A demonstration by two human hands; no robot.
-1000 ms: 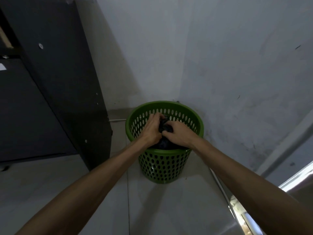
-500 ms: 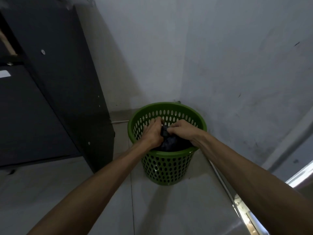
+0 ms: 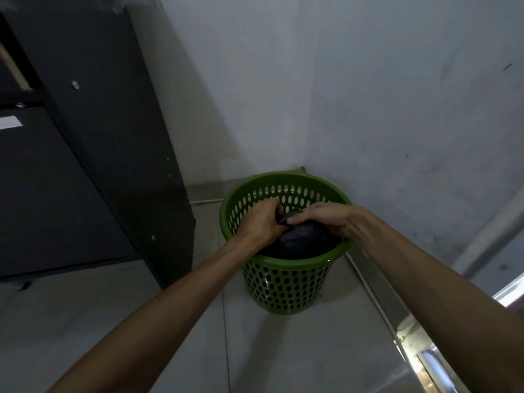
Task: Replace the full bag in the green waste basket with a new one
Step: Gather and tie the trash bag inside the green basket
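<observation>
A green perforated waste basket (image 3: 286, 282) stands on the floor in the corner of two pale walls. Inside it sits a full black bag (image 3: 304, 236), bunched at its top. My left hand (image 3: 261, 222) grips the gathered neck of the bag from the left, above the basket's opening. My right hand (image 3: 329, 218) reaches over the right rim and pinches the same bunched top from the right. Both hands meet over the middle of the basket. The lower part of the bag is hidden by the basket wall.
A tall dark cabinet (image 3: 93, 154) stands close on the basket's left. Pale walls (image 3: 368, 109) close in behind and to the right. A shiny metal edge (image 3: 431, 361) runs along the floor at the lower right. Tiled floor (image 3: 175, 321) lies in front.
My hands have kept working the bag's top; the right hand has shifted from pressing on the bag to pinching its neck from the right. The view has tilted slightly.
</observation>
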